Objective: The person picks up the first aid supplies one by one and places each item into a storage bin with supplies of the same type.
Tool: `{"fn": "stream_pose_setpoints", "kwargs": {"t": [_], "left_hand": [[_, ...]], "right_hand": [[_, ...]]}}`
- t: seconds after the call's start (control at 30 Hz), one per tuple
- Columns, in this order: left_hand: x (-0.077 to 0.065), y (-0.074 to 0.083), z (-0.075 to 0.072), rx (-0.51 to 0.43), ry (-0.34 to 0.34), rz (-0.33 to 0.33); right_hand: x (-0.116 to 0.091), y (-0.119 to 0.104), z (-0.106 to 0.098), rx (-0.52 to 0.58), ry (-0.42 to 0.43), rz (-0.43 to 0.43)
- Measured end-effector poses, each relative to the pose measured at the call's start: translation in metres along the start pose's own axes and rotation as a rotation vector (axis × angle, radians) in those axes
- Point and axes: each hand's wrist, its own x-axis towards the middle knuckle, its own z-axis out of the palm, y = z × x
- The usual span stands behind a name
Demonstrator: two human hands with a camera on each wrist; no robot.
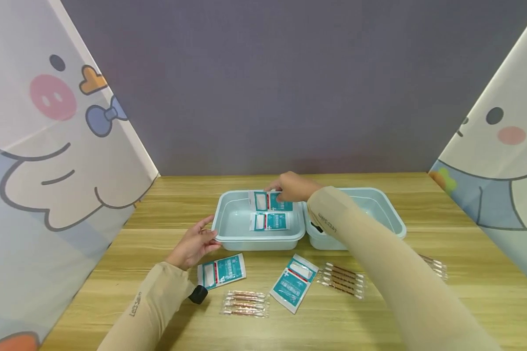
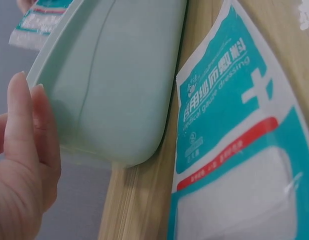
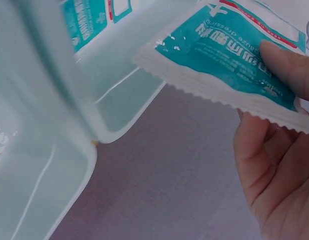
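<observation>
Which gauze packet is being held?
The packet in the right hand, over the back edge of the left tray; the others lie unheld: one inside, two on the table.

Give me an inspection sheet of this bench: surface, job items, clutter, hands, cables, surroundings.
Surface: wood-grain tabletop.
Job's things: left tray, one gauze packet lying inside; held packet above that tray's far side; right tray, partly hidden by right sleeve.
Clutter: two loose gauze packets, three swab packs on the tabletop.
Hands: left hand at left tray's left rim; right hand pinches held packet.
Cables: nothing seen.
Surroundings: grey backdrop, cartoon-printed side panels.
</observation>
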Motion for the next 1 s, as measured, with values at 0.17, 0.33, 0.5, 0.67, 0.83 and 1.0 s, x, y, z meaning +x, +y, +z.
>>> {"fn": "stream_pose_setpoints", "kwargs": {"t": [0.17, 0.33, 0.5, 0.67, 0.83, 1.0], "left_hand": [[-0.001, 0.002, -0.001, -0.003, 0.004, 0.002], [-0.002, 0.0, -0.001, -0.005, 0.007, 0.0], [-0.002, -0.003, 0.0, -0.011, -0.006, 0.007], [-0.002, -0.005, 0.0, -0.027, -0.001, 0.008], [-0.002, -0.005, 0.0, -0.023, 0.002, 0.018], [-0.001, -0.005, 0.0, -0.023, 0.003, 0.022]], "right_hand": [[0.026, -0.009, -0.002, -0.032, -0.002, 0.008], [0.045, -0.017, 0.002, -0.003, 0.007, 0.023], [0.054, -0.023, 0.011, 0.038, 0.027, 0.034], [0.061, -0.029, 0.024, 0.003, -0.023, 0.011], [0.066, -0.038, 0.033, -0.051, -0.069, 0.015], [0.072, -0.04, 0.037, -0.083, -0.077, 0.042]]}}
